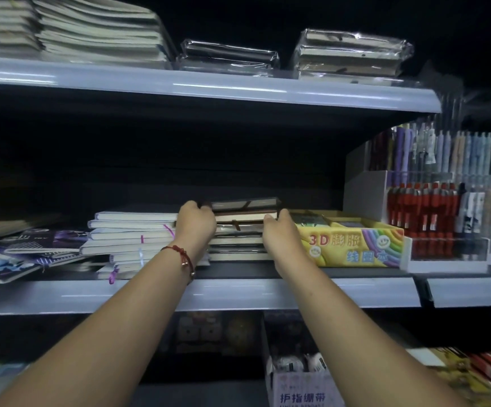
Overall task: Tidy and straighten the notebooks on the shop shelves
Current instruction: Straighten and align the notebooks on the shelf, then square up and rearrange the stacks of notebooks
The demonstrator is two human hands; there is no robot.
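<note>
both hands on the dark notebook stack [242, 230], mid shelf [238, 292]. left hand [196, 220] grips its left side, fingers curled over top; right hand [279, 230] grips the right edge. yellow box [352, 245] just beside.

Left hand [194, 220] and right hand [279, 230] grip the sides of the dark notebook stack [242, 230] on middle shelf [238, 292]; white notebooks [132, 236] left of stack, yellow box [355, 245] right.

Stationery shop, retail shelving bay.
Tiered display shelves with pale front rails [238, 292] carry stacked notebooks [132, 239]; right of that stack stand a yellow printed product box [352, 248] and, farther right, a clear rack of pens [432, 212]; above it lie shrink-wrapped notebook packs [350, 54]; below, a labelled carton [300, 389].
</note>
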